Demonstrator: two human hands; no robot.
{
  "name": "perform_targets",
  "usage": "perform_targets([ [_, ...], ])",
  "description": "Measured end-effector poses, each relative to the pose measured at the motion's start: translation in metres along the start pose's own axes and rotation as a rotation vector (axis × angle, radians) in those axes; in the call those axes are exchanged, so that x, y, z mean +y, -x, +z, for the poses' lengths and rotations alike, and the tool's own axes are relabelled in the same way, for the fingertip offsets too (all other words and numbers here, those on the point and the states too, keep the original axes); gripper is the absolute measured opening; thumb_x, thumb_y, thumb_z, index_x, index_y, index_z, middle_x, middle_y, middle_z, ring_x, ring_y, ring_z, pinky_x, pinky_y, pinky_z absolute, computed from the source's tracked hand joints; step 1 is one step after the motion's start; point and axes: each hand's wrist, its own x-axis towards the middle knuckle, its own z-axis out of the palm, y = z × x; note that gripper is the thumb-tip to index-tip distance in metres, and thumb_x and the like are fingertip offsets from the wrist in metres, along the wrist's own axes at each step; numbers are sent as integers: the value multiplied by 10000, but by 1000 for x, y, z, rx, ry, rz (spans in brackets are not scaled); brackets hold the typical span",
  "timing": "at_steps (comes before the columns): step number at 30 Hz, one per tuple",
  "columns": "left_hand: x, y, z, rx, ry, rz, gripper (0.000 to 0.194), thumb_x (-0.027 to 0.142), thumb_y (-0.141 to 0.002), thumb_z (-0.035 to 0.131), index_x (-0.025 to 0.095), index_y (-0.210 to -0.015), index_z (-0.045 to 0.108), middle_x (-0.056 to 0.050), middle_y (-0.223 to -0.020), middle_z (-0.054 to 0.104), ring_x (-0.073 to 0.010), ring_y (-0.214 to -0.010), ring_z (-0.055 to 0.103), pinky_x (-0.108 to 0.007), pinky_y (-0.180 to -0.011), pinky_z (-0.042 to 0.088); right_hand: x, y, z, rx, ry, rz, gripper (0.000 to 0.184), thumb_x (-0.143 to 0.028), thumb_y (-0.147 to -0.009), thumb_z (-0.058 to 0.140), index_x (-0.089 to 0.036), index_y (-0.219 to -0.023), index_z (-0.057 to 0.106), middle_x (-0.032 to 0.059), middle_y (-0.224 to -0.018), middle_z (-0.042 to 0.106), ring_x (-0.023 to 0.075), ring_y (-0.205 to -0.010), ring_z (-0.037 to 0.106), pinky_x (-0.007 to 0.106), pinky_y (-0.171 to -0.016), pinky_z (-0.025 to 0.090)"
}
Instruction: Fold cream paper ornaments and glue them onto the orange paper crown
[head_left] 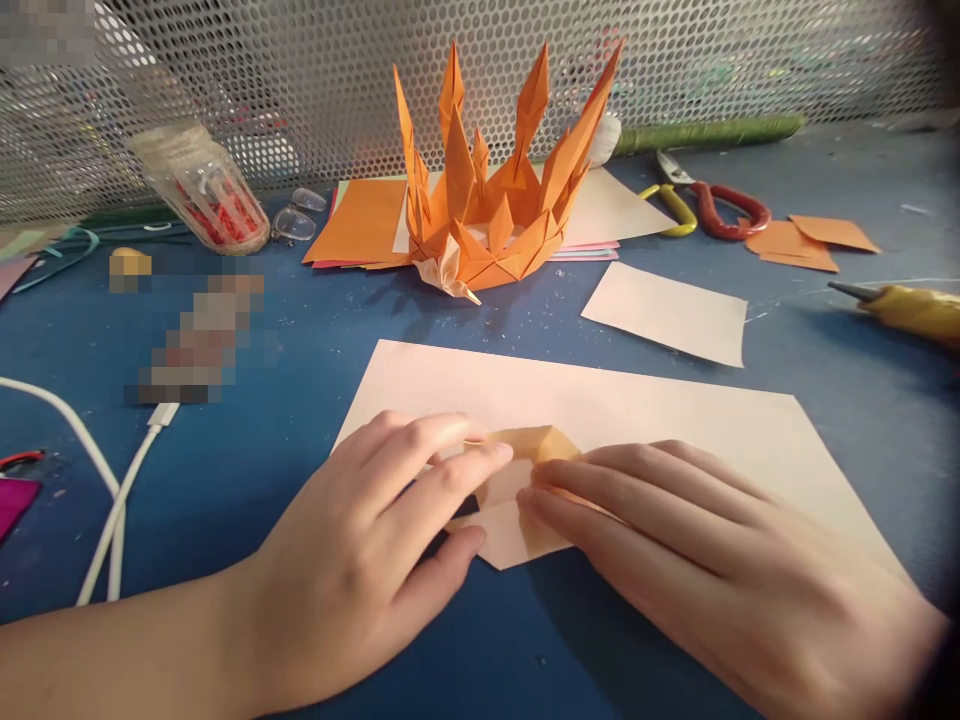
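While the left hand (352, 530) rested spread fingers (457, 475) on the folded paper (501, 538), the right hand (720, 550) pinched its right side between narrowed fingers.

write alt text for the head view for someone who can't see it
A person's left hand and right hand handle a small folded paper at a blue table, a large pale sheet just beyond. Behind stands a crown-like orange paper model, a clear jar to its left.
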Motion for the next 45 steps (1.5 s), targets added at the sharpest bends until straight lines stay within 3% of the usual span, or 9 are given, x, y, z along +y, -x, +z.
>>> perform_targets([
  [7,2,0,0,-9,-127,120,331,26,-993,558,83,-1317,595,-105,-1171,755,-221,-1051,699,-371,-931,587,-3,5,-4,42,140,-30,318,-51,-1064,343,-77,-1195,631,96,-1148,764,234,-1031,566,417,-815,404],
  [13,2,0,2,-36,-177,63,396,37,-1008,501,83,-1398,548,-117,-1184,733,-220,-1062,685,-395,-952,577,-3,9,-3,12,67,-33,333,-82,-1058,356,-52,-1270,612,113,-1053,757,257,-971,585,429,-842,419],
  [17,2,2,1,-11,-199,98,291,44,-1001,521,83,-1268,628,-100,-1106,754,-218,-964,701,-381,-865,594,-1,8,-1,29,60,-28,320,-73,-1055,365,-44,-1252,616,119,-1042,749,254,-939,582,428,-831,426],
  [21,1,3,-5,-41,-262,209,204,30,-980,560,104,-1103,706,-80,-1167,786,-226,-952,712,-375,-806,588,-1,7,1,15,32,-15,300,-57,-1048,379,-42,-1212,629,147,-1046,740,271,-949,581,434,-842,436],
  [25,2,1,-8,-68,-295,307,253,21,-990,533,84,-1126,737,-62,-1185,806,-206,-957,704,-347,-783,570,-2,8,1,23,-10,37,279,-37,-1028,439,-64,-1242,617,126,-1028,728,242,-917,590,392,-832,464],
  [30,5,2,-7,-44,-286,308,266,26,-982,527,62,-1113,756,-83,-1189,803,-191,-922,689,-328,-743,557,-3,9,2,16,16,43,372,-48,-1034,418,-64,-1370,576,130,-1132,742,247,-979,605,407,-891,489],
  [34,5,3,-7,-74,-290,341,270,19,-962,522,88,-1063,762,-102,-1139,808,-209,-883,693,-331,-714,559,-4,10,3,-19,61,17,361,-75,-1049,365,-73,-1327,596,144,-1112,728,258,-940,593,416,-830,486],
  [39,4,4,-2,-25,-266,321,289,80,-1025,466,124,-1030,751,-114,-1155,806,-218,-868,714,-354,-729,567,-2,8,4,-3,10,17,341,-53,-1043,370,-77,-1285,610,116,-1083,704,233,-948,579,385,-830,466],
  [45,6,2,-7,-103,-354,306,332,38,-1021,450,59,-1193,734,-123,-1108,825,-214,-841,759,-340,-740,626,-2,8,6,-2,26,5,344,-76,-1051,377,-58,-1309,605,123,-1067,703,237,-919,590,388,-808,459],
])
